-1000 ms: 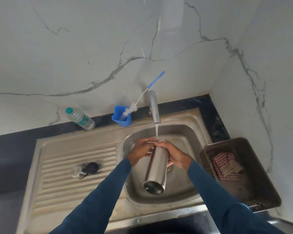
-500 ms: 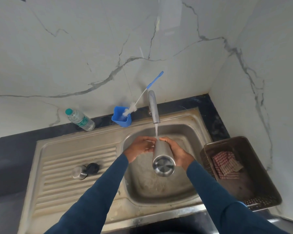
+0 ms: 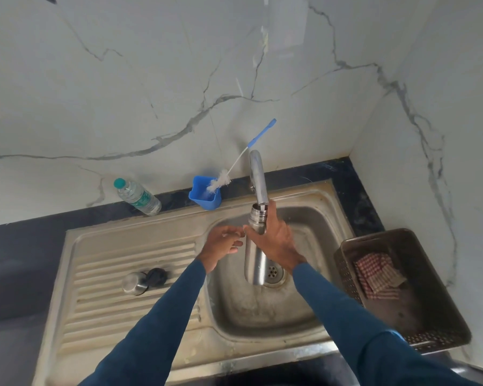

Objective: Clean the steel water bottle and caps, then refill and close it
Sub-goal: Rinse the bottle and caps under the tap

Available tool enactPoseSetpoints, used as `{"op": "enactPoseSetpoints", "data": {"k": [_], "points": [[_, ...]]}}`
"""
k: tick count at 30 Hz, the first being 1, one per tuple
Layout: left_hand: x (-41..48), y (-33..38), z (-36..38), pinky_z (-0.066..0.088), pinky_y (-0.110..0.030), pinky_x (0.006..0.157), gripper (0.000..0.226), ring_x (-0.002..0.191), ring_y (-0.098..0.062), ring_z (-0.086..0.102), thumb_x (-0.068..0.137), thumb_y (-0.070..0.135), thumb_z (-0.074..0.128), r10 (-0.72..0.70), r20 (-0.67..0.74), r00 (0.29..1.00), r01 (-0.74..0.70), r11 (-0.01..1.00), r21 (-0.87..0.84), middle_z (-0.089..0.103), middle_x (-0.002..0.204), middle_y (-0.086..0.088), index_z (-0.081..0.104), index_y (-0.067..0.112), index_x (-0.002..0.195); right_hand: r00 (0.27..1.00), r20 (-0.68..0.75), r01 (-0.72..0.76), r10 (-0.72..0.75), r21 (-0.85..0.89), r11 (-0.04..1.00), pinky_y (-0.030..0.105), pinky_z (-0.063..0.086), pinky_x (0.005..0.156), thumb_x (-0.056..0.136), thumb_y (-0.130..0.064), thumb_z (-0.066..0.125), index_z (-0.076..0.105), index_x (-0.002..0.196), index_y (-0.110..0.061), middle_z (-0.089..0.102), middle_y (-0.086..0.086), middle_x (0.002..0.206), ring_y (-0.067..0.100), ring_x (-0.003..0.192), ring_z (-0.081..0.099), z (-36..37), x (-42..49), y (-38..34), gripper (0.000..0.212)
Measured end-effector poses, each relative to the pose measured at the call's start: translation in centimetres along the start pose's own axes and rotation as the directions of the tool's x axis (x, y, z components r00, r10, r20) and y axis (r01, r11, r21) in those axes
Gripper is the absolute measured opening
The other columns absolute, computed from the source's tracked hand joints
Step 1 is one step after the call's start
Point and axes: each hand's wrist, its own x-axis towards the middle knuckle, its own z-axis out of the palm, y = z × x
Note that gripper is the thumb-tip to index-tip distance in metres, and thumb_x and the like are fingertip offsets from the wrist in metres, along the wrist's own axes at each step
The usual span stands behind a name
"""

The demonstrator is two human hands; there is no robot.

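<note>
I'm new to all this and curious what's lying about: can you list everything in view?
steel bottle: one, silver, held over the sink, mouth under the tap
tap: one, silver, behind the basin
steel cap: one, silver, drainboard
black cap: one, beside the steel cap
plastic bottle: one, clear, green lid, by the wall
cup: one, blue, behind the sink
brush: one, white bristles, blue handle, in the cup
basket: one, brown, right of the sink
cloth: one, red-checked, in the basket
sink: one, steel
left hand: open, beside the bottle
right hand: grips the bottle
</note>
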Motion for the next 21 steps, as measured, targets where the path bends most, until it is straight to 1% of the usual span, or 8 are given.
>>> {"op": "enactPoseSetpoints", "data": {"k": [2, 6, 7, 11, 15, 16, 19, 21], "points": [[0.0, -0.1, 0.1, 0.062, -0.039, 0.094, 0.015, 0.105, -0.027, 0.076, 0.102, 0.014, 0.067, 0.016, 0.007, 1.0, -0.017, 1.0, 0.022, 0.078, 0.115, -0.007, 0.077, 0.01, 0.113, 1.0, 0.023, 0.007, -0.007, -0.022, 1.0, 0.035, 0.061, 0.071, 0.089, -0.046, 0.077, 0.031, 0.141, -0.034, 0.067, -0.01, 0.098, 0.0, 0.075, 0.066, 0.0, -0.5, 0.6, 0.071], [0.0, -0.6, 0.1, 0.061, -0.035, 0.091, 0.017, 0.104, -0.025, 0.076, 0.104, 0.013, 0.063, 0.025, 0.007, 1.0, -0.025, 0.999, 0.031, 0.079, 0.115, -0.003, 0.076, 0.011, 0.114, 0.984, -0.173, 0.036, -0.033, 0.013, 0.999, 0.025, 0.058, 0.069, 0.089, -0.042, 0.078, 0.034, 0.143, -0.037, 0.065, -0.012, 0.105, 0.0, 0.081, 0.067, -0.8, -0.8, -0.1, 0.07], [0.0, -0.8, 0.2, 0.061, -0.034, 0.089, 0.017, 0.104, -0.025, 0.076, 0.104, 0.013, 0.063, 0.018, 0.011, 1.0, -0.018, 0.999, 0.03, 0.078, 0.115, -0.004, 0.076, 0.011, 0.115, 0.985, -0.173, 0.032, -0.025, 0.033, 0.999, 0.027, 0.059, 0.07, 0.089, -0.043, 0.078, 0.033, 0.142, -0.038, 0.066, -0.011, 0.106, 0.003, 0.082, 0.068, -0.7, -0.8, -0.1, 0.07], [-0.3, -1.3, 0.7, 0.061, -0.033, 0.088, 0.015, 0.101, -0.024, 0.075, 0.104, 0.011, 0.063, -0.001, 0.019, 1.0, 0.001, 1.0, 0.028, 0.078, 0.112, -0.008, 0.076, 0.016, 0.108, 1.0, 0.01, 0.027, -0.027, 0.002, 1.0, 0.045, 0.064, 0.076, 0.085, -0.044, 0.079, 0.035, 0.14, -0.04, 0.068, -0.011, 0.101, 0.008, 0.081, 0.07, 0.1, -1.5, 0.8, 0.071], [-0.6, -1.5, 0.5, 0.06, -0.034, 0.089, 0.021, 0.102, -0.023, 0.075, 0.107, 0.01, 0.058, -0.001, 0.034, 0.999, -0.001, 0.999, 0.052, 0.077, 0.12, -0.006, 0.075, 0.012, 0.118, 0.992, -0.129, 0.012, -0.006, 0.044, 0.999, 0.031, 0.061, 0.072, 0.088, -0.039, 0.08, 0.033, 0.14, -0.039, 0.068, -0.011, 0.101, 0.003, 0.081, 0.069, -0.7, -1.1, 0.4, 0.07], [-0.6, -1.6, 0.5, 0.06, -0.033, 0.088, 0.022, 0.104, -0.025, 0.075, 0.107, 0.01, 0.058, -0.008, 0.035, 0.999, 0.006, 0.998, 0.058, 0.077, 0.121, -0.006, 0.075, 0.012, 0.12, 0.992, -0.129, -0.003, 0.01, 0.058, 0.998, 0.032, 0.061, 0.072, 0.088, -0.039, 0.079, 0.033, 0.138, -0.04, 0.068, -0.011, 0.1, 0.003, 0.08, 0.069, -0.7, -0.8, 0.3, 0.069], [-0.6, -1.3, 0.6, 0.06, -0.032, 0.086, 0.021, 0.109, -0.029, 0.075, 0.107, 0.008, 0.057, -0.021, 0.031, 0.999, 0.02, 0.999, 0.049, 0.077, 0.121, -0.009, 0.075, 0.01, 0.118, 0.999, 0.034, -0.002, 0.002, 0.006, 1.0, 0.049, 0.062, 0.078, 0.086, -0.042, 0.074, 0.03, 0.139, -0.042, 0.068, -0.008, 0.098, 0.013, 0.079, 0.07, -0.3, -1.0, 0.1, 0.069], [-0.5, -0.8, 0.6, 0.06, -0.031, 0.086, 0.021, 0.103, -0.026, 0.074, 0.107, 0.006, 0.057, -0.013, 0.03, 0.999, 0.012, 0.999, 0.03, 0.077, 0.118, -0.008, 0.075, 0.01, 0.116, 1.0, -0.023, -0.01, 0.009, -0.033, 0.999, 0.051, 0.06, 0.085, 0.085, -0.041, 0.072, 0.03, 0.141, -0.042, 0.066, -0.008, 0.104, 0.018, 0.084, 0.07, -0.4, -1.5, 0.1, 0.07]]}}
